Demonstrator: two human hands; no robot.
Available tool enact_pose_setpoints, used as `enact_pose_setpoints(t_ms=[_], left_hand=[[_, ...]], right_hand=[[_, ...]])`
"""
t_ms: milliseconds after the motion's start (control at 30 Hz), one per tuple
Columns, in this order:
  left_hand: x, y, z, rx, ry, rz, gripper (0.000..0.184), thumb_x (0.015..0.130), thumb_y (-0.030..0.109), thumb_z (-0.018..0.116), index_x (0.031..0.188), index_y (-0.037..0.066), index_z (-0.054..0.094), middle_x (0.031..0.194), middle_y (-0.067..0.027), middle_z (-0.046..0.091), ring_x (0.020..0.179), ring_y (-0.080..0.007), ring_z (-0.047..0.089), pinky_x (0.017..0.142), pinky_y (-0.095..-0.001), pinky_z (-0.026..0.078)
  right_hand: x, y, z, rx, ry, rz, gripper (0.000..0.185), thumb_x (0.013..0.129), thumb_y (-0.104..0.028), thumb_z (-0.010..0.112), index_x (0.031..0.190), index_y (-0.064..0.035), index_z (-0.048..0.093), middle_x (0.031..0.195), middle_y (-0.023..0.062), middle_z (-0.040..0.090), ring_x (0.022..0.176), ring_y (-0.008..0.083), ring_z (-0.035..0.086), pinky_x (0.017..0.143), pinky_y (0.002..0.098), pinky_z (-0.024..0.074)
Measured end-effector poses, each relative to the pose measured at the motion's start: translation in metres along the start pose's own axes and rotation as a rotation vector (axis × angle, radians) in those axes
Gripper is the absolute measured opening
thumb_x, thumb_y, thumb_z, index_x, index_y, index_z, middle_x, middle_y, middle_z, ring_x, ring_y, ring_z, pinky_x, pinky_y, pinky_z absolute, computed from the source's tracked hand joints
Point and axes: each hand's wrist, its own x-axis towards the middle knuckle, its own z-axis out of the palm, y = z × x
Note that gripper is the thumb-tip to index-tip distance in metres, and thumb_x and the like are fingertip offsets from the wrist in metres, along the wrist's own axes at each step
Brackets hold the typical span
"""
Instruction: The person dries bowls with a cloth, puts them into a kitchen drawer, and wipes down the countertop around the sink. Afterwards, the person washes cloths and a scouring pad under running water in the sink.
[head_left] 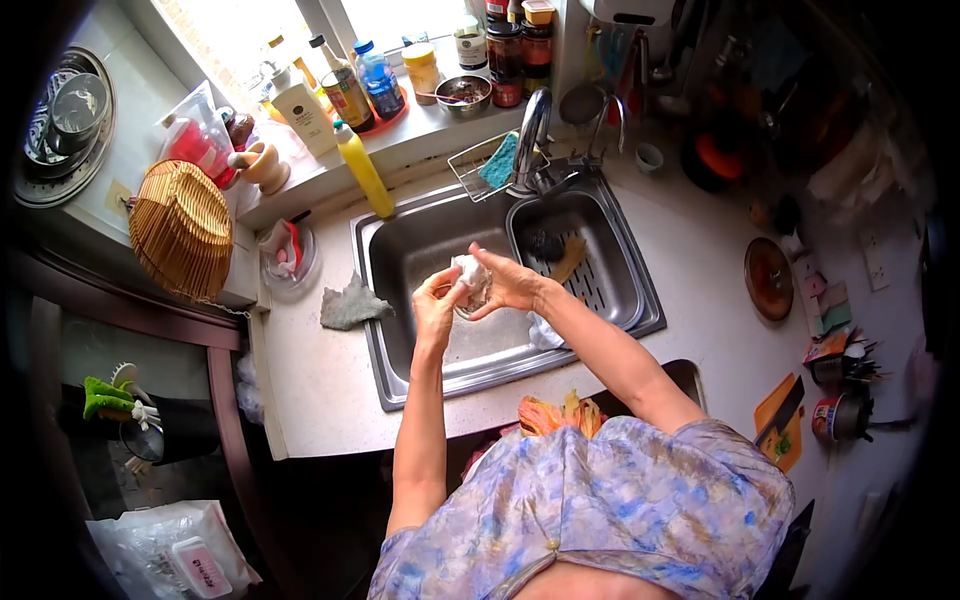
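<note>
Over the large left basin of the sink (pixel 410 235), my two hands come together around a small white, crumpled-looking item (pixel 470 283). A clear, curved edge shows beneath it; whether this is a separate glass piece I cannot tell. My left hand (pixel 437 308) pinches the item from the left with bent fingers. From the right, my right hand (pixel 512 284) cups it between thumb and fingers. A white cloth (pixel 545 333) lies at the basin's front right, below my right wrist. In the smaller right basin are a dark scrubber (pixel 545 246) and a tan piece (pixel 569 260).
The faucet (pixel 530 140) rises behind the basins beside a wire rack (pixel 470 165) with a teal cloth. A yellow bottle (pixel 364 170) stands at the back left. On the left counter lie a grey rag (pixel 352 304) and a clear container (pixel 290 262). Bottles line the windowsill.
</note>
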Motion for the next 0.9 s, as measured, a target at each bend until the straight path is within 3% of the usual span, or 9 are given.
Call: enact_pose_setpoints(t_ms=[167,267,333,400,467,567,667,767,900], left_hand=[[0.011,-0.010,-0.011,-0.083,0.108,-0.113,0.016,0.086,0.022,0.056,0.087,0.007,0.061,0.079,0.0016,0.059,0.071,-0.0066,0.054,0.064,-0.0180,0.041],[0.019,-0.008,-0.022,-0.070,0.153,-0.134,0.015,0.089,0.021,0.052,0.091,0.007,0.057,0.083,0.0011,0.059,0.072,-0.0077,0.056,0.064,-0.0192,0.044],[0.020,0.005,-0.023,-0.350,0.113,-0.186,0.022,0.092,0.022,0.042,0.101,0.005,0.054,0.093,-0.0048,0.062,0.082,-0.0162,0.061,0.073,-0.0304,0.051],[0.014,0.021,-0.015,-0.499,0.113,-0.256,0.026,0.094,0.024,0.039,0.101,0.004,0.053,0.088,-0.0064,0.062,0.074,-0.0164,0.061,0.062,-0.0300,0.052],[0.020,0.013,-0.016,-0.560,0.065,-0.264,0.028,0.094,0.025,0.037,0.105,0.004,0.052,0.092,-0.0077,0.062,0.077,-0.0187,0.062,0.064,-0.0325,0.053],[0.020,0.021,-0.004,-0.636,0.026,-0.291,0.031,0.094,0.026,0.036,0.111,0.004,0.050,0.100,-0.0103,0.060,0.085,-0.0225,0.061,0.068,-0.0369,0.053],[0.021,0.023,0.005,-0.668,0.011,-0.343,0.034,0.094,0.027,0.035,0.115,0.003,0.048,0.107,-0.0124,0.057,0.092,-0.0252,0.060,0.073,-0.0398,0.053],[0.021,0.019,0.005,-0.671,-0.023,-0.367,0.037,0.093,0.030,0.039,0.117,0.003,0.047,0.111,-0.0122,0.056,0.098,-0.0249,0.057,0.078,-0.0400,0.051],[0.014,0.034,0.006,-0.647,-0.311,-0.359,0.050,0.085,0.038,0.055,0.119,0.003,0.045,0.111,-0.0104,0.056,0.103,-0.0216,0.055,0.080,-0.0384,0.050]], right_hand=[[-0.015,0.001,-0.008,-0.428,0.135,-0.159,0.018,0.078,-0.018,0.063,0.086,-0.0025,0.058,0.073,0.0075,0.059,0.062,0.0136,0.060,0.047,0.0276,0.0525],[-0.023,-0.012,-0.017,-0.535,0.313,-0.062,0.013,0.074,-0.013,0.057,0.078,-0.0011,0.060,0.065,0.0041,0.057,0.056,0.0103,0.055,0.044,0.0241,0.0470],[-0.030,-0.017,-0.026,-0.583,0.382,-0.087,0.019,0.073,-0.020,0.056,0.077,-0.0013,0.059,0.067,0.0046,0.057,0.052,0.0098,0.052,0.041,0.0241,0.0443],[-0.035,-0.021,-0.035,-0.559,0.430,-0.108,0.019,0.074,-0.021,0.056,0.078,-0.0032,0.060,0.073,0.0065,0.058,0.054,0.0100,0.052,0.043,0.0241,0.0437],[-0.035,-0.018,-0.045,-0.537,0.434,-0.103,0.024,0.077,-0.024,0.056,0.086,-0.0015,0.061,0.084,0.0103,0.059,0.068,0.0148,0.056,0.057,0.0276,0.0483],[-0.033,-0.017,-0.037,-0.942,0.676,-0.480,0.053,0.081,-0.040,0.056,0.109,0.0047,0.051,0.105,0.0173,0.055,0.098,0.0270,0.054,0.087,0.0324,0.0422],[-0.047,-0.027,-0.001,-1.143,0.502,-0.535,0.057,0.078,-0.040,0.060,0.113,0.0035,0.049,0.115,0.0204,0.048,0.104,0.0282,0.052,0.088,0.0337,0.0420],[-0.044,-0.021,0.005,-1.209,0.471,-0.853,0.051,0.076,-0.035,0.062,0.109,0.0027,0.052,0.105,0.0188,0.054,0.098,0.0291,0.055,0.086,0.0350,0.0429],[-0.032,-0.019,-0.005,-0.923,0.365,-0.677,0.030,0.082,-0.022,0.057,0.096,0.0051,0.058,0.087,0.0104,0.061,0.084,0.0187,0.059,0.078,0.0289,0.0462]])
